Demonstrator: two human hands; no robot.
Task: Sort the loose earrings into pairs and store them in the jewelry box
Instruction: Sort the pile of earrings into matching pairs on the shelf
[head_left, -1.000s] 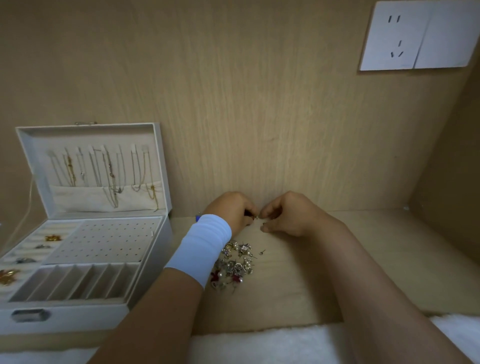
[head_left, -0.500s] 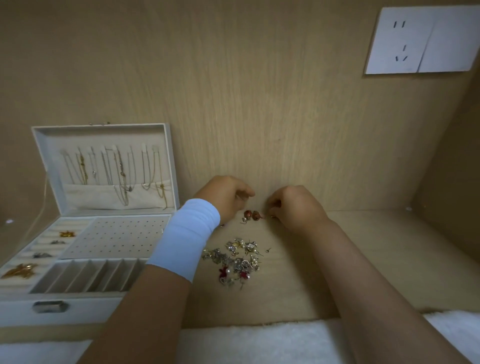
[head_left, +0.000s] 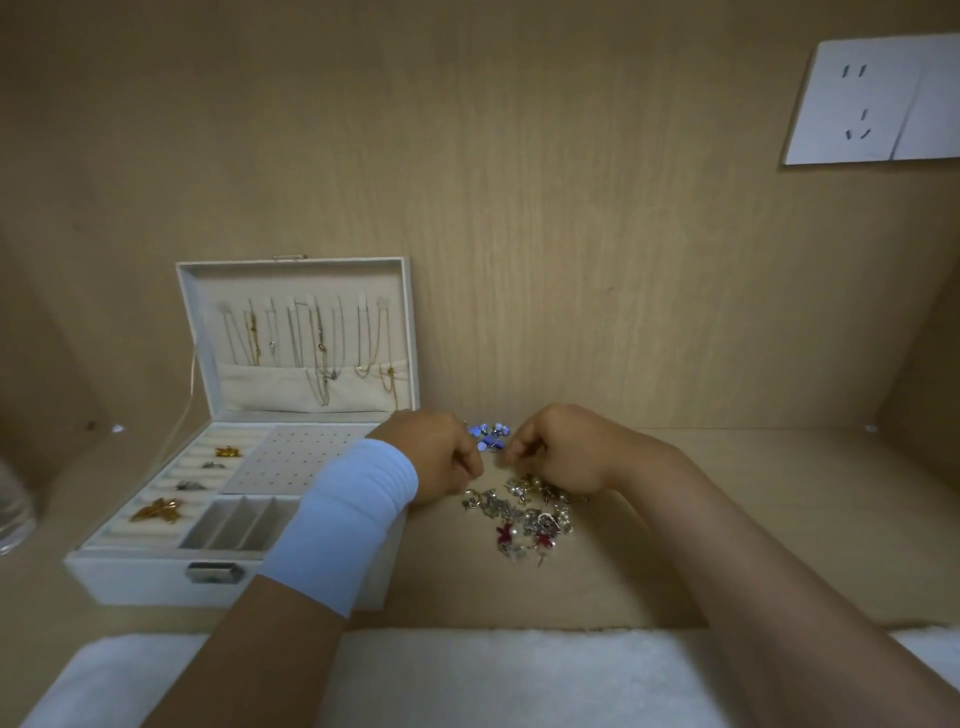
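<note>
Jewelry box, open, at nine o'clock of the hands: necklaces hung in its lid and gold brooches sat on its ring rolls. Left hand and right hand were close together, fingers curled; any grip could not be told. Blue earrings lay at twelve o'clock between them. Loose earrings were heaped at six o'clock.

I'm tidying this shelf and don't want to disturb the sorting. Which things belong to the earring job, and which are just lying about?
Job: heap of loose silver and red earrings; small blue earrings beyond it; open white jewelry box.
Lying about: clear glass object at far left; white fluffy cloth in front; white wall socket.
</note>
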